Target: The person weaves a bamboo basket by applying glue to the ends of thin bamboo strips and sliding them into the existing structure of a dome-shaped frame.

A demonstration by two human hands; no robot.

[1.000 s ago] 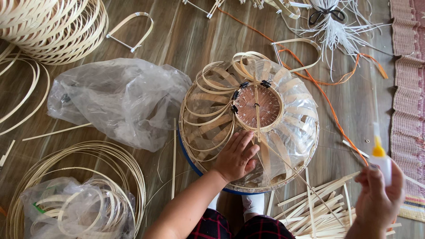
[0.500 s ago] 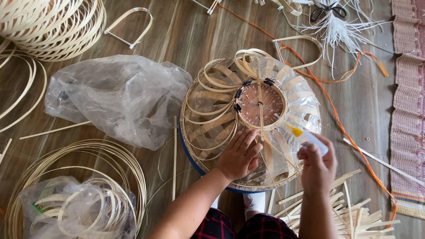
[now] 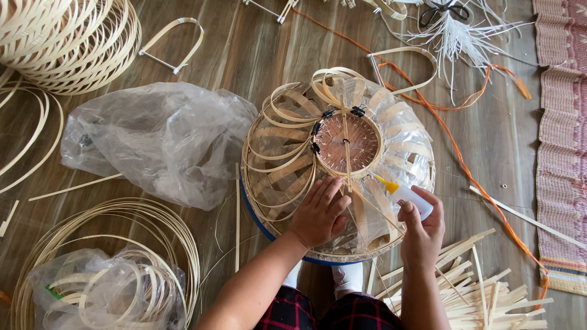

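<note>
Right hand (image 3: pixel 422 229) grip closed round white glue bottle (image 3: pixel 411 198), yellow nozzle aimed at bamboo frame (image 3: pixel 336 162). Left hand (image 3: pixel 319 212) open, flat on frame's near strips. Frame on floor (image 3: pixel 275 55), plastic bag (image 3: pixel 162 137) beside.

A wood-plank floor (image 3: pixel 263 49) is covered with crumpled clear plastic (image 3: pixel 159 137), coiled bamboo strips (image 3: pixel 104 244), cut slats (image 3: pixel 483 287), an orange cord (image 3: pixel 465 162) and what may be scissors (image 3: pixel 441 10), partly hidden; a woven mat (image 3: pixel 562 153) is laid alongside.
</note>
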